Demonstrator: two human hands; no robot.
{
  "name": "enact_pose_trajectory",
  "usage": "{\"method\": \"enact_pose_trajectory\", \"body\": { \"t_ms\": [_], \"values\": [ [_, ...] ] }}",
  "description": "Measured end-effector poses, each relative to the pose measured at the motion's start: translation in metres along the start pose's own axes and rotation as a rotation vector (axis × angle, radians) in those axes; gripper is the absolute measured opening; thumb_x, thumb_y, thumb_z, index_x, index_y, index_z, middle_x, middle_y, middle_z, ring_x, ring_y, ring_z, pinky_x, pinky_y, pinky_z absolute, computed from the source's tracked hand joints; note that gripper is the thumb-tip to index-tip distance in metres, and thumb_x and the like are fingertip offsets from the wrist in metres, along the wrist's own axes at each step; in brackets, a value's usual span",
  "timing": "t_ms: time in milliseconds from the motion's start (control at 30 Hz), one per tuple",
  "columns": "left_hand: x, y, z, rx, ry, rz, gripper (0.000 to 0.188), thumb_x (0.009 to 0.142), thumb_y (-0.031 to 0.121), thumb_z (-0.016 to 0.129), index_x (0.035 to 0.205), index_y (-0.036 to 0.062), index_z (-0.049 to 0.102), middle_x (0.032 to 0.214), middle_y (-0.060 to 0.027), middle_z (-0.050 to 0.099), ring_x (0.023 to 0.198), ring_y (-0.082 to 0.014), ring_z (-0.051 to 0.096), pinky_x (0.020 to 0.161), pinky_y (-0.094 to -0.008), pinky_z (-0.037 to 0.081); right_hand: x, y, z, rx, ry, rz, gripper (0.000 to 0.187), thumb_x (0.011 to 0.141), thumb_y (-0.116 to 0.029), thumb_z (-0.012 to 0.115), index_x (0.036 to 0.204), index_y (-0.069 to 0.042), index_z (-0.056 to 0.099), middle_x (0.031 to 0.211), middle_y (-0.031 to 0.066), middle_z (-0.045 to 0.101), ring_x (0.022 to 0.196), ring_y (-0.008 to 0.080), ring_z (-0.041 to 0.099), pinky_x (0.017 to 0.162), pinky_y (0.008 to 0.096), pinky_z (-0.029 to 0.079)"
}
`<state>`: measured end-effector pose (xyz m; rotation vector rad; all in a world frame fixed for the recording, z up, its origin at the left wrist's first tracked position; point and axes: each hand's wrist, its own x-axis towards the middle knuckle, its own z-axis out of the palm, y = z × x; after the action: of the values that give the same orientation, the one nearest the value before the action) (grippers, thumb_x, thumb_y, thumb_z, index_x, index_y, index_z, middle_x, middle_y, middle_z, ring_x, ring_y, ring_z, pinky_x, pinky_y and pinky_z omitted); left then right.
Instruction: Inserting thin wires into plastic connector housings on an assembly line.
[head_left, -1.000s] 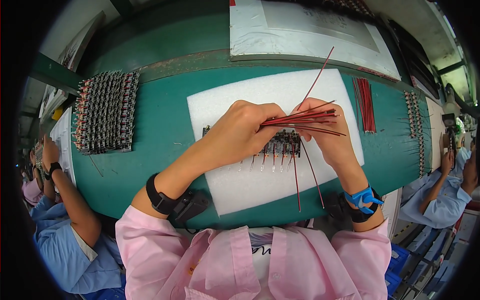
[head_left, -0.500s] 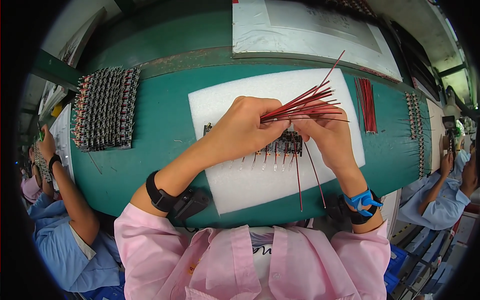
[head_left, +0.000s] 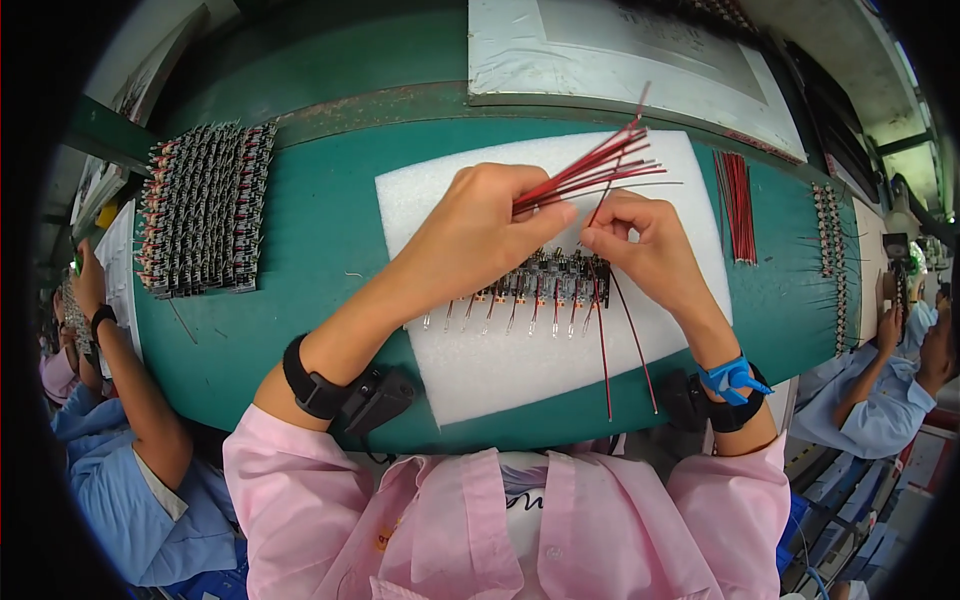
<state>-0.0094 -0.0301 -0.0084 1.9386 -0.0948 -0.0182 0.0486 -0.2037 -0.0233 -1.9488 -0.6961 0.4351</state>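
A bundle of red and black wires [head_left: 590, 172] fans out to the upper right from my left hand [head_left: 490, 215], which is closed round its near end. My right hand [head_left: 645, 240] pinches the lower end of a single dark red wire [head_left: 602, 203] that slants up across the bundle. Just below both hands, a strip of small black circuit boards [head_left: 545, 287] lies on a white foam sheet [head_left: 500, 378]. Short leads with clear tips stick out of its near side. From its right end, two long wires [head_left: 604, 360] run toward me. My left hand hides part of the strip.
Stacked rows of circuit boards [head_left: 205, 210] stand at the left of the green table [head_left: 320, 230]. More red wires [head_left: 737, 205] lie right of the foam, and a board strip [head_left: 832, 265] lies farther right. Co-workers in blue [head_left: 130, 500] sit on both sides.
My right hand has drawn away from the bundle, down and toward the strip's right end, with one wire separated. My left hand and the bundle have shifted slightly up and left.
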Motion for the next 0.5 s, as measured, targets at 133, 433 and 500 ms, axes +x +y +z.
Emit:
{"method": "enact_pose_trajectory", "body": {
  "t_ms": [133, 433, 500],
  "values": [
    [0.000, 0.006, -0.003, -0.078, 0.050, 0.026, 0.021, 0.074, 0.014, 0.055, 0.067, -0.0058, 0.051, 0.048, -0.0060, 0.040, 0.045, -0.0112, 0.034, 0.042, -0.0275, 0.030, 0.000, 0.001, 0.005, -0.052, -0.048, -0.009, 0.010, 0.067, -0.002, 0.060, 0.065, 0.001, 0.051, 0.059, 0.0000, 0.045, 0.055, 0.0071, 0.037, 0.050, 0.0213, 0.031],
    [-0.002, 0.008, -0.004, -0.098, 0.060, 0.063, 0.020, 0.074, 0.013, 0.054, 0.068, -0.0056, 0.052, 0.048, -0.0050, 0.040, 0.045, -0.0100, 0.033, 0.041, -0.0266, 0.029, -0.001, 0.002, 0.009, -0.068, -0.034, -0.039, 0.011, 0.068, -0.001, 0.059, 0.064, 0.000, 0.049, 0.059, 0.0002, 0.044, 0.054, 0.0079, 0.036, 0.050, 0.0214, 0.031],
    [-0.002, 0.009, -0.003, -0.105, 0.057, 0.057, 0.019, 0.074, 0.013, 0.054, 0.068, -0.0057, 0.052, 0.048, -0.0050, 0.040, 0.045, -0.0098, 0.033, 0.041, -0.0264, 0.029, -0.001, 0.002, 0.010, -0.067, -0.034, -0.031, 0.011, 0.068, -0.001, 0.059, 0.064, 0.000, 0.049, 0.059, 0.0002, 0.044, 0.054, 0.0079, 0.036, 0.049, 0.0214, 0.031]
  ]
}}
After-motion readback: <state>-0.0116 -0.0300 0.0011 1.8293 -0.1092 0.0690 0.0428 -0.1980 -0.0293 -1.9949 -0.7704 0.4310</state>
